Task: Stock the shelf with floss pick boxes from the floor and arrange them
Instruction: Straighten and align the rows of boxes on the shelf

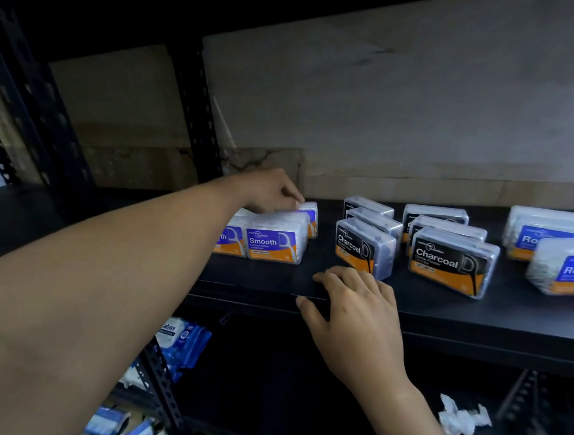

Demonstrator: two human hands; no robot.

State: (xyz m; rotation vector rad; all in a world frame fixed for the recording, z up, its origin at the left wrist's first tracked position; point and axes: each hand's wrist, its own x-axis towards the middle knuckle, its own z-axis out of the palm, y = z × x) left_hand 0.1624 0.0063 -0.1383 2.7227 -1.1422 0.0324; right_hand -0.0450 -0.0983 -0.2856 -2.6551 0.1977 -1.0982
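The left hand [270, 192] reaches over the Smooth boxes [273, 243] on the shelf [276, 277], its curled fingers gripping the top of the rear Smooth box [309, 215]. At 5 o'clock from it, the right hand [354, 305] rests on the shelf's front edge, fingers relaxed and holding nothing. Charcoal boxes [451, 262] stand at 3 o'clock of the Smooth boxes, with Round boxes [561, 268] further along.
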